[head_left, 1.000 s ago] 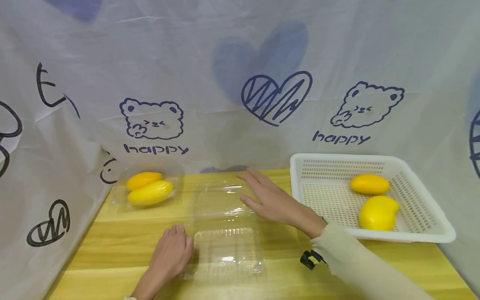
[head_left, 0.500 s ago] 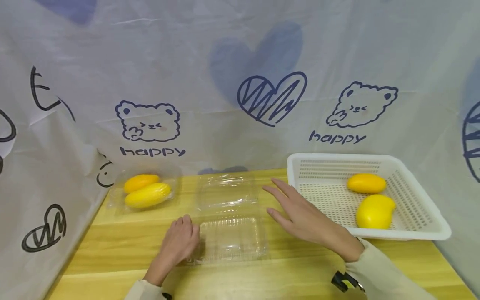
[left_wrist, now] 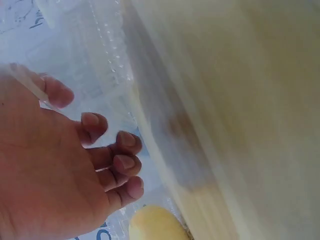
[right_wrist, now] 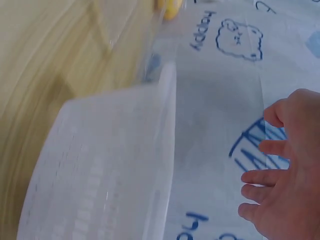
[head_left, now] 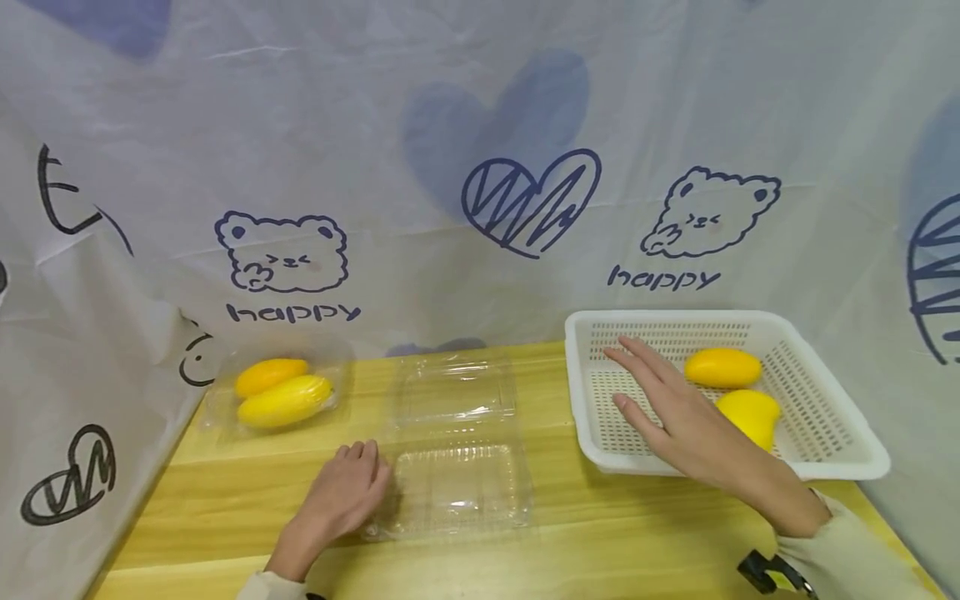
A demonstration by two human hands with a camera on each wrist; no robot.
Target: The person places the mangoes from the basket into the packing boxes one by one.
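Observation:
My right hand (head_left: 686, 425) hovers over the white basket (head_left: 873, 429), fingers spread and holding nothing. It partly hides a yellow mango (head_left: 752, 415); an oval orange-yellow fruit (head_left: 723, 367) lies behind that. In the right wrist view, the same hand (right_wrist: 290, 167) stands apart from the basket wall (right_wrist: 115, 160). A clear plastic clamshell box (head_left: 461, 492) lies unfolded on the table, its lid (head_left: 457, 392) at the back. Beside its left edge is my left hand (head_left: 337, 492). The left wrist view shows that hand (left_wrist: 65, 155) with loosely bent fingers and plastic near the thumb; contact is unclear.
Another clear plastic box (head_left: 341, 367) at the back left holds two yellow fruits (head_left: 285, 402). The wooden table (head_left: 210, 492) meets a printed cloth (head_left: 405, 275) at the back and sides. A dark strap (head_left: 765, 575) sits at my right sleeve.
My right hand has moved right, from above the clamshell's lid to over the basket. My left hand stays by the clamshell's left edge. The head view has shifted slightly.

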